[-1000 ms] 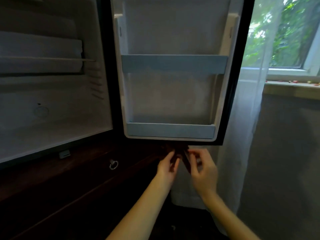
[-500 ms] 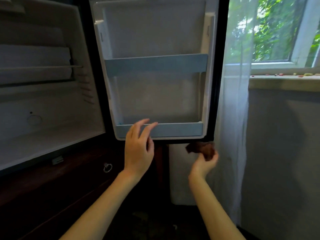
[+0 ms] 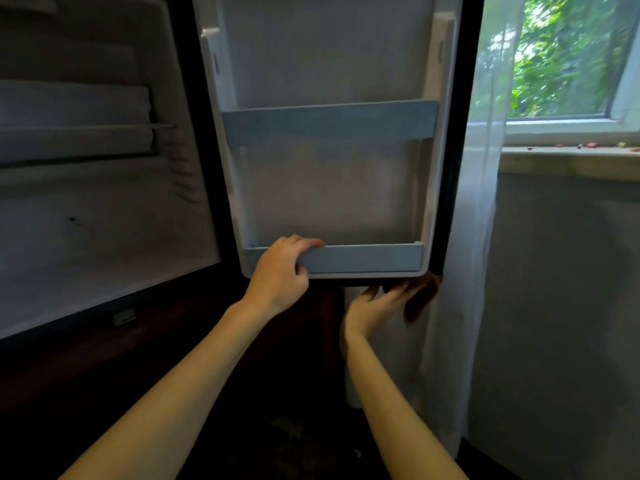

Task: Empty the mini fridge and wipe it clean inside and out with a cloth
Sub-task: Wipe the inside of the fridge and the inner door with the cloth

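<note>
Fridge: the white-lined mini fridge [image 3: 104, 209] stands open in a dark wood cabinet, and I can't see any food in the cavity, so the emptying looks done.
Door: the black-edged fridge door [image 3: 329, 188] with its white plastic liner is swung wide open. Both racks are bare.
Left hand: the left hand [image 3: 282, 270] has its fingers hooked over the pale blue-grey lower rail [image 3: 363, 258] with the thumb in front, a proper grip steadying the door.
Right hand: the right hand [image 3: 379, 303] is palm up under the door's bottom edge, fingers stretched out fairly flat, pushing upward.
Cloth: the dark brown cloth [image 3: 420, 299] is draped over those fingertips, right at the door's lower outer corner.
Stage: my guess is she's wiping the underside or edge of the door.
Risk 1: the flat fingers aren't pinching the cloth, so one fast swipe and it probably drops into the dark gap below.
Risk 2: the sheer white curtain [image 3: 479, 237] hangs just beside that corner and could easily get snagged or smeared.
Risk 3: yanking on the rail could pop it out of the liner.
</note>
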The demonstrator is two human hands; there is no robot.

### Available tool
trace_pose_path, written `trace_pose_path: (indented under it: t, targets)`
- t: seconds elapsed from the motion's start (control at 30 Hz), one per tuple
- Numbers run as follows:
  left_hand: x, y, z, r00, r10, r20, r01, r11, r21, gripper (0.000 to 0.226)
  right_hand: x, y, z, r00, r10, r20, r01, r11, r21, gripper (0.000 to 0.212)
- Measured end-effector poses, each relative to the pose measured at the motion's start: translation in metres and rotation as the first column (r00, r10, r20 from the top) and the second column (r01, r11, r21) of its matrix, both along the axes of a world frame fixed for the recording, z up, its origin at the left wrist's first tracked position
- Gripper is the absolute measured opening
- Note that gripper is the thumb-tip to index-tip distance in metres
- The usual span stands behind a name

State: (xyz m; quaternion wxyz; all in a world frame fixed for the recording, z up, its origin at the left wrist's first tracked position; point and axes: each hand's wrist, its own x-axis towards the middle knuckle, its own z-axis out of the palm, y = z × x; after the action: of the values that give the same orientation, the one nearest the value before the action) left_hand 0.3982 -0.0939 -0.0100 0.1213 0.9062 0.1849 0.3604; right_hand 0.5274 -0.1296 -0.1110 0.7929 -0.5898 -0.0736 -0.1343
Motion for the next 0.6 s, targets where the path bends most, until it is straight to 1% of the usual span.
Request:
trace_pose_path:
  t: [0.03, 0.1, 0.13, 0.2, 0.27, 0.33, 0.4, 0.47, 0.5, 0.53, 0.57, 0.6]
  targets:
    - [-0.001, 0.001, 0.001, 1.0, -0.009, -0.011, 0.009, 1.0, -0.004, 0.049, -0.001, 0.003, -0.001, 1.0, -0.001, -0.004, 0.001, 1.0, 0.001, 0.066]
    - [-0.002, 0.004, 0.001, 1.0, -0.014, -0.021, 0.014, 1.0, -0.003, 0.05, -0.001, 0.005, -0.005, 0.998, -0.029, 0.053, 0.028, 1.0, 0.008, 0.065]
    - [-0.002, 0.005, 0.002, 1.0, -0.02, -0.022, 0.02, 1.0, -0.001, 0.05, 0.0, 0.005, -0.008, 0.995, -0.05, 0.091, 0.051, 0.999, -0.005, 0.066]
    - [-0.002, 0.007, 0.002, 0.999, -0.035, -0.025, 0.035, 0.999, 0.002, 0.05, -0.001, 0.003, -0.012, 0.99, -0.067, 0.121, 0.073, 0.996, -0.043, 0.065]
    - [-0.003, 0.008, 0.002, 0.999, -0.045, -0.029, 0.045, 0.999, -0.001, 0.049, 0.002, -0.001, -0.018, 0.991, -0.089, 0.103, 0.099, 0.99, -0.103, 0.059]
    - [-0.003, 0.009, 0.003, 0.998, -0.05, -0.044, 0.05, 0.999, -0.011, 0.049, 0.011, -0.015, -0.023, 0.992, -0.09, 0.084, 0.104, 0.979, -0.173, 0.048]
    - [-0.002, 0.01, 0.004, 0.997, -0.048, -0.054, 0.047, 0.999, -0.011, 0.047, 0.027, -0.034, -0.03, 0.983, -0.075, 0.169, 0.112, 0.968, -0.224, 0.04]
    - [-0.002, 0.011, 0.004, 0.998, -0.047, -0.049, 0.047, 0.999, 0.006, 0.046, 0.047, -0.053, -0.035, 0.96, -0.1, 0.263, 0.168, 0.953, -0.253, 0.042]
    - [-0.002, 0.012, 0.003, 0.998, -0.047, -0.042, 0.048, 0.999, 0.015, 0.045, 0.057, -0.063, -0.037, 0.957, -0.133, 0.258, 0.195, 0.952, -0.235, 0.045]
    - [-0.002, 0.013, 0.002, 0.998, -0.047, -0.035, 0.048, 0.999, 0.021, 0.045, 0.065, -0.072, -0.037, 0.963, -0.175, 0.205, 0.217, 0.955, -0.203, 0.047]
    - [-0.002, 0.013, 0.002, 0.999, -0.046, -0.029, 0.047, 0.999, 0.026, 0.045, 0.07, -0.08, -0.037, 0.969, -0.215, 0.12, 0.234, 0.956, -0.175, 0.049]
    - [-0.002, 0.014, 0.001, 0.999, -0.044, -0.024, 0.044, 0.999, 0.029, 0.044, 0.072, -0.085, -0.036, 0.969, -0.24, 0.051, 0.245, 0.954, -0.173, 0.05]
